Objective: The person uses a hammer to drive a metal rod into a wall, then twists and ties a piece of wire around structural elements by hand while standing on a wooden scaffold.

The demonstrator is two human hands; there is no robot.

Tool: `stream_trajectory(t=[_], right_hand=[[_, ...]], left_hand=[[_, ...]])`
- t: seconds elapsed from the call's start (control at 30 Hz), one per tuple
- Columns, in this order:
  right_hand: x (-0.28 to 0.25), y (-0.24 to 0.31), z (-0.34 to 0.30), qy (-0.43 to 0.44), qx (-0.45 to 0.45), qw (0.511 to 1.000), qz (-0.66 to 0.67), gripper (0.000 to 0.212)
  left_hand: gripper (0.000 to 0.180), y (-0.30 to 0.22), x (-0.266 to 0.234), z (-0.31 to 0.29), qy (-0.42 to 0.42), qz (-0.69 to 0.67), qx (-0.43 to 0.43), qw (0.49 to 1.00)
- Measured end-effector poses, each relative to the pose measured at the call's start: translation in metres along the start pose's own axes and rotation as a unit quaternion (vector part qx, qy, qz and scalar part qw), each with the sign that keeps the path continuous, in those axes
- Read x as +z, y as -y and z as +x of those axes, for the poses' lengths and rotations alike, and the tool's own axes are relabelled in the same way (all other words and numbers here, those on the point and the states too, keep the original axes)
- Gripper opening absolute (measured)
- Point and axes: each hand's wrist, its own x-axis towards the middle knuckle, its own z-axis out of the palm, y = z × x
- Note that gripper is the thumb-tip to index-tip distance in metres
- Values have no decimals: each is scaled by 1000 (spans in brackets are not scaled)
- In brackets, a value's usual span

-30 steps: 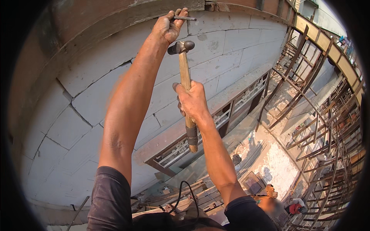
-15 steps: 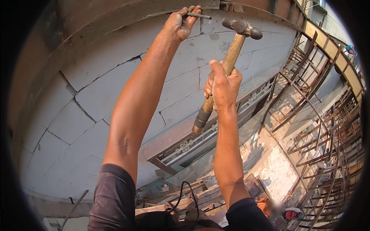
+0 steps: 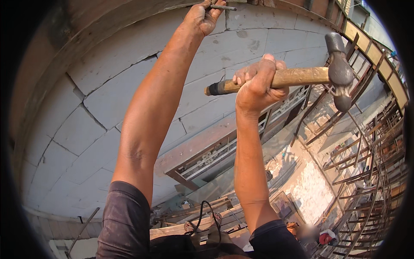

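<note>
My left hand (image 3: 202, 18) is raised to the top of the wall, its fingers closed round a short grey metal rod (image 3: 225, 7) that points right. The rod's other end is hidden by the hand. Lower and to the right, my right hand (image 3: 261, 84) grips the wooden handle of a ball-peen hammer (image 3: 308, 76). The hammer lies nearly level in the air, its dark metal head out to the right, apart from the rod. Black wrapping circles the handle's butt end. Behind both hands runs a wall of pale grey blocks (image 3: 129, 95), with dark gaps at several joints.
A curved beam (image 3: 108, 28) runs above the blocks. Wooden planks (image 3: 172, 221) lie beneath my feet, with a black cable (image 3: 202, 216) looping over them. Timber scaffolding (image 3: 366, 172) fills the right. A person (image 3: 297, 231) is far below, near a red-and-white object (image 3: 327, 237).
The hammer has swung from upright to nearly level, its head moving right and down as my right wrist turned. My left hand and the rod sit slightly higher in the view.
</note>
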Motion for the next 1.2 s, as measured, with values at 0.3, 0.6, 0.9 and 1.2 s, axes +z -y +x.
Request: stream_trajectory(t=[0.3, 0.6, 0.9, 1.2], right_hand=[[-10, 23, -1, 28, 62, 998, 5, 34], [-3, 13, -7, 114, 170, 974, -95, 38], [-11, 8, -13, 166, 270, 938, -140, 34], [-12, 8, -3, 163, 275, 934, -159, 36]], left_hand=[[36, -16, 1, -11, -21, -6, -1, 1000], [38, -18, -9, -7, 3, 16, -6, 1000], [39, -13, -7, -8, 10, 20, -9, 1000], [47, -17, 4, -25, 14, 103, 0, 995]])
